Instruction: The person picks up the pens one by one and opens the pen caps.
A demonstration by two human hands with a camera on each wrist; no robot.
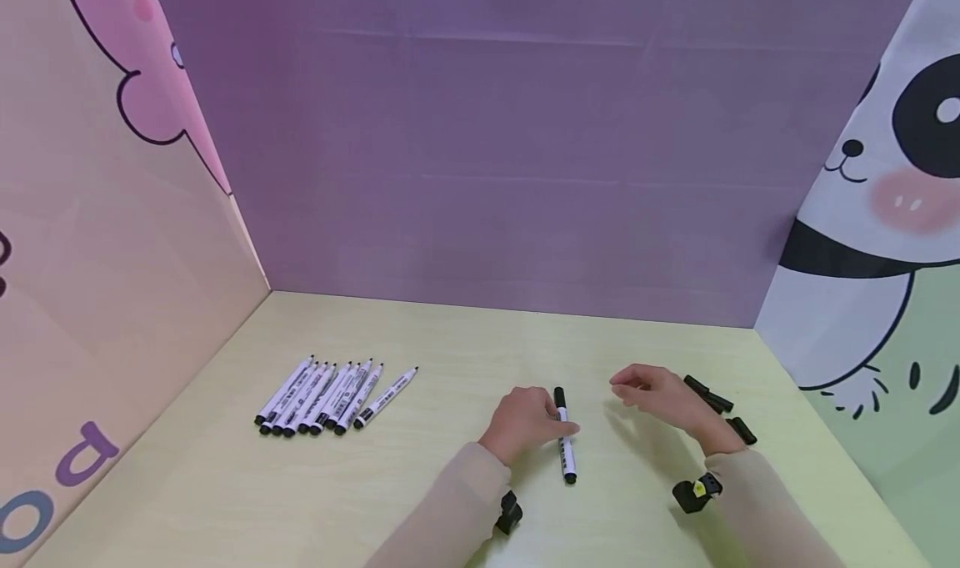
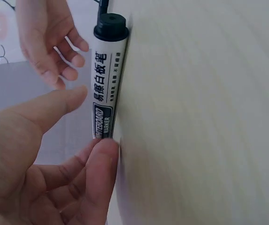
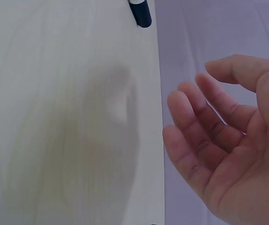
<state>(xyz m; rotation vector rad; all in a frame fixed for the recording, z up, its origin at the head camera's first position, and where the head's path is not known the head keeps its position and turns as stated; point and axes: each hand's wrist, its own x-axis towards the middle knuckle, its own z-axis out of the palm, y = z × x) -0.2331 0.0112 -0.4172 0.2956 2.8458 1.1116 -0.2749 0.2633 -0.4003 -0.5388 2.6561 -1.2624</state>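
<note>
A whiteboard marker [image 1: 567, 455] with white barrel, black cap and black end lies on the table. My left hand [image 1: 528, 422] is beside it, thumb stretched across the barrel in the head view. In the left wrist view, the label of the marker [image 2: 107, 79] shows and the fingertips [image 2: 105, 149] are right at the barrel, with the thumb apart from it. My right hand [image 1: 660, 397] hovers to the right with loosely bent fingers and nothing in it. The right wrist view shows the marker's black cap [image 3: 142, 15] beyond that hand [image 3: 228, 140].
On the left lies a row of several uncapped whiteboard markers [image 1: 322, 401], with one marker [image 1: 386, 397] slightly apart. Loose black caps [image 1: 708, 394] lie beside my right wrist. A purple panel [image 1: 487, 176] closes off the back, and printed panels stand at both sides.
</note>
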